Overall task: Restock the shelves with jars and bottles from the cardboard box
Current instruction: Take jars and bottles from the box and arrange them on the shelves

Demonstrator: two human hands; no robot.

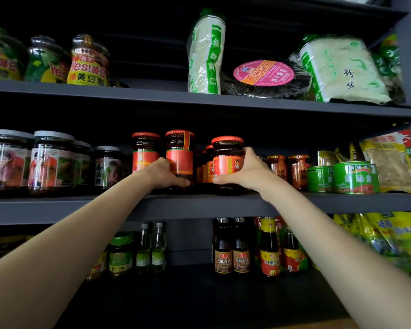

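Observation:
Both my arms reach up to the middle shelf (pixel 105 205) of a dark grey rack. My left hand (pixel 163 173) grips the lower part of a red-lidded chili sauce jar (pixel 179 150) standing on the shelf. My right hand (pixel 243 170) wraps around another red-lidded chili sauce jar (pixel 227 153) with an orange label, which also stands on the shelf. A third jar of the same kind (pixel 145 151) stands just left of my left hand. More small red jars sit behind, partly hidden. The cardboard box is out of view.
Grey-lidded jars (pixel 50 160) fill the shelf's left part; brown jars (pixel 298 170), green cans (pixel 352 176) and yellow packets (pixel 389 162) its right. The upper shelf holds yellow-label jars (pixel 88 61) and noodle bags (pixel 205 53). Below stand sesame oil bottles (pixel 231 248) and clear bottles (pixel 158 248).

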